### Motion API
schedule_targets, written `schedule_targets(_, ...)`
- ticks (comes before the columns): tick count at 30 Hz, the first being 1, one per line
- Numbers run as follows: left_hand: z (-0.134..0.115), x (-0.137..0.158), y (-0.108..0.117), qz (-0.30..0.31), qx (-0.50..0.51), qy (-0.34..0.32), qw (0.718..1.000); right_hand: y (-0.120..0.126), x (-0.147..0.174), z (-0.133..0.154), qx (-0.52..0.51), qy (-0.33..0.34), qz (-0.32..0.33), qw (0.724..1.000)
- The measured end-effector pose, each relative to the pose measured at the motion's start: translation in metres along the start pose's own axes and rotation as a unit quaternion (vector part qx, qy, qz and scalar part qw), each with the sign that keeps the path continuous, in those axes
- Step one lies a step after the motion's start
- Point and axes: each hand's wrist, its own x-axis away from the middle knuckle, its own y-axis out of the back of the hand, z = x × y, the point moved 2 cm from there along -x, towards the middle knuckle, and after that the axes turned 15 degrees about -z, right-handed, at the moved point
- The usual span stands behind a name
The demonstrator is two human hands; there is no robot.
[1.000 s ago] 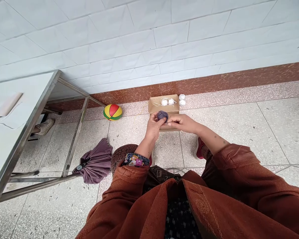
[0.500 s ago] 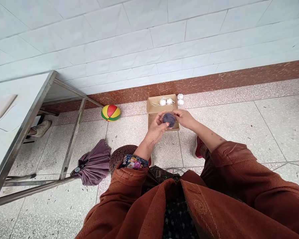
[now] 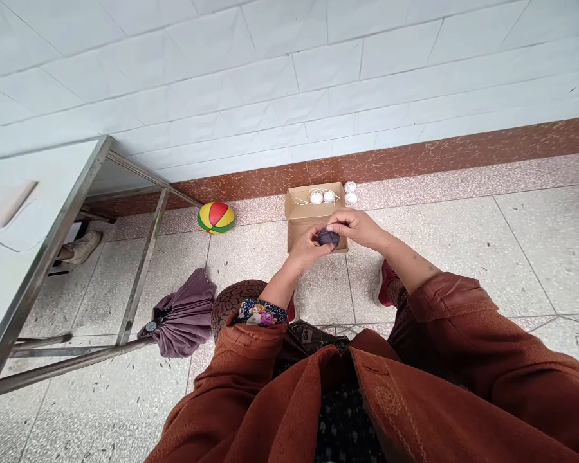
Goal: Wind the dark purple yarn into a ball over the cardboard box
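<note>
A dark purple-grey ball of yarn (image 3: pixel 329 237) is gripped in my left hand (image 3: pixel 307 247), whose thumb and fingers curl round its left and lower sides. My right hand (image 3: pixel 356 227) is pinched at the top of the ball, on its yarn; any loose strand there is too fine to make out. Below both hands lies an open cardboard box (image 3: pixel 302 226), partly hidden by them. Two white yarn balls (image 3: pixel 323 197) with loose pale strands rest on its raised lid part. Right of the box, against the wall, are two more white balls (image 3: pixel 350 193).
A yellow, red and green ball (image 3: pixel 215 218) sits on the floor by the wall. At left stands a metal-framed table (image 3: pixel 38 186), with a folded purple umbrella (image 3: pixel 186 318) by its lower bar. Another person's shoe (image 3: pixel 84 247) shows beneath the table.
My right hand has moved left and over the top of the yarn ball, covering more of it. The ball has dipped slightly and turned in my left hand.
</note>
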Motion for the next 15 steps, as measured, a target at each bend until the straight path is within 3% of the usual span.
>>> schedule_targets(4,-0.009,0.015,-0.005,0.096,0.127,0.07,0.985,-0.005,-0.002,-0.013,0.0,-0.001,-0.058,0.998)
schedule_targets(7,-0.013,0.017,-0.003,0.111,0.2,0.089,0.969,-0.012,0.002,-0.021,0.001,-0.042,-0.065,0.997)
schedule_targets(11,-0.007,-0.002,0.008,-0.012,0.211,0.042,0.977,-0.02,0.01,-0.018,0.062,-0.063,-0.034,0.996)
schedule_targets(13,-0.001,-0.013,0.015,-0.096,0.166,0.024,0.981,-0.022,0.013,-0.01,0.052,-0.047,0.021,0.997)
schedule_targets(15,0.004,-0.02,0.019,-0.135,0.112,0.009,0.984,-0.022,0.014,-0.001,0.012,-0.038,0.071,0.997)
